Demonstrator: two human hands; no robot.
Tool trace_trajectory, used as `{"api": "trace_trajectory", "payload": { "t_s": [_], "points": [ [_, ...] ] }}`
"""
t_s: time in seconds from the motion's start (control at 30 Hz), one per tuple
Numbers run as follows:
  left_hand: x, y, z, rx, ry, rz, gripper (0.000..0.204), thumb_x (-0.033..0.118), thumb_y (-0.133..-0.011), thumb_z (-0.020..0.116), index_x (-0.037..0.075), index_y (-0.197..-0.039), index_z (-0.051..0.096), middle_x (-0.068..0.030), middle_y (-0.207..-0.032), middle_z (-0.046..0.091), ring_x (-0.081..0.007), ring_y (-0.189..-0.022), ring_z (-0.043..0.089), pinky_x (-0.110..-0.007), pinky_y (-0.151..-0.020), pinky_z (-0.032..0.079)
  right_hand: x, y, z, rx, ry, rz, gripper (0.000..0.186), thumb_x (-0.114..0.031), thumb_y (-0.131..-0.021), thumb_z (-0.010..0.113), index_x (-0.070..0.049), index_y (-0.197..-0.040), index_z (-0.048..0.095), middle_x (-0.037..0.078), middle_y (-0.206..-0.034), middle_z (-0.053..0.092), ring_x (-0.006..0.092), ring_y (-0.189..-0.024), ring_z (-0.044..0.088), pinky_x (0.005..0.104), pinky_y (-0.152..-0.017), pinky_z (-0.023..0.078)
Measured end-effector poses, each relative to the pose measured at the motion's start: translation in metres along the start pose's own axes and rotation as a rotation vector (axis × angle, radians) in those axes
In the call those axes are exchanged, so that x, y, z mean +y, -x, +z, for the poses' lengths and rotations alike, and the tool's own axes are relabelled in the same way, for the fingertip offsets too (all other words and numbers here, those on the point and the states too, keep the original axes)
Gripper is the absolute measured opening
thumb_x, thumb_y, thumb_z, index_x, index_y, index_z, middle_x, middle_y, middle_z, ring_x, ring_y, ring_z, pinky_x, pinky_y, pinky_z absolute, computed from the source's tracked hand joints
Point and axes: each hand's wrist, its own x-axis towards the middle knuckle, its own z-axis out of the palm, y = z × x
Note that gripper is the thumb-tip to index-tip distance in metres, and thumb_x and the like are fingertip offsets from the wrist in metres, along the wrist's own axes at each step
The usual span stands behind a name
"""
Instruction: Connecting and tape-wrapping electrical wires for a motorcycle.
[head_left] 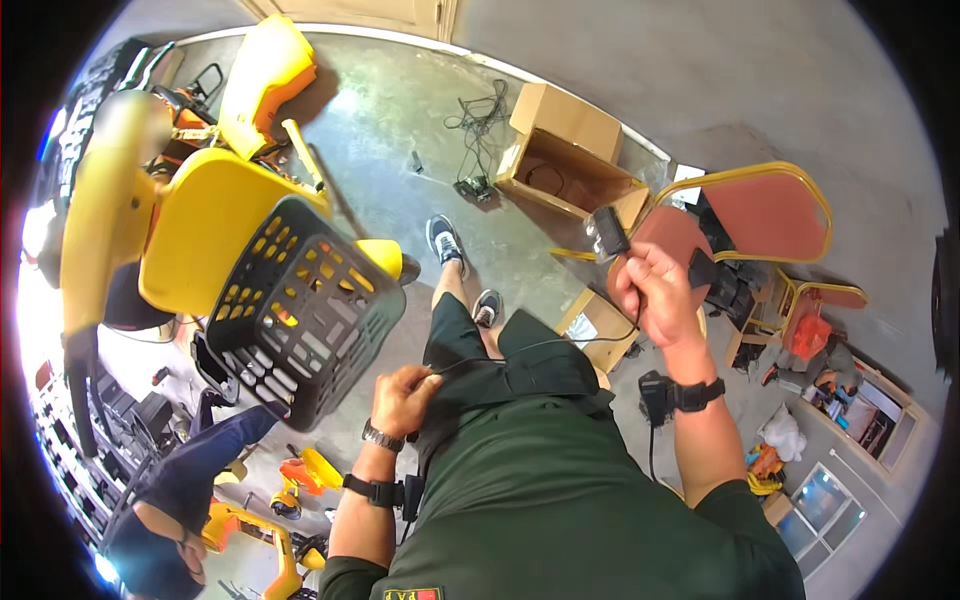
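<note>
My right hand (660, 290) is raised and pinches a small black block-shaped device (608, 235) near a pink chair. Its exact kind is hard to make out. A thin black cable (530, 347) runs from beneath my right hand across my lap to my left hand (402, 398). The fingers of my left hand are closed on this cable, with the thumb on top. Between the hands the cable sags slightly. Strapped to my right wrist is a black module (656, 398); another strap with a black module (410, 497) sits on my left forearm.
A yellow scooter (205, 230) with a black plastic basket (320, 330) stands close on my left. Ahead lie an open cardboard box (560, 175) and tangled black cables (480, 130). Pink chairs (775, 215) stand at right. A person (165, 520) is at lower left.
</note>
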Motion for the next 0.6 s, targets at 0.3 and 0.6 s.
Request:
{"api": "trace_trajectory", "payload": {
  "t_s": [0.3, 0.6],
  "points": [
    [0.038, -0.110, 0.050, -0.174, -0.288, 0.346, 0.023, 0.023, -0.085, 0.064, 0.003, -0.096, 0.067, -0.0155, -0.093, 0.067, -0.0339, -0.090, 0.062, -0.041, -0.079, 0.047, 0.024, -0.084, 0.054, -0.244, 0.217, 0.318, 0.031, -0.012, -0.094, 0.055, 0.001, -0.122, 0.051, 0.009, -0.080, 0.064, 0.0062, -0.055, 0.050, 0.0186, -0.050, 0.040],
    [0.028, -0.167, 0.090, 0.023, 1.122, -0.406, 0.047, 0.036, -0.098, 0.049, -0.009, -0.108, 0.062, -0.0166, -0.109, 0.065, -0.0224, -0.098, 0.063, -0.034, -0.088, 0.049, 0.122, -0.133, 0.104, -0.693, 0.733, 0.218, 0.048, -0.008, -0.090, 0.054, -0.006, -0.137, 0.042, 0.021, -0.100, 0.064, 0.0330, -0.095, 0.065, 0.0401, -0.079, 0.051]
  ]
}}
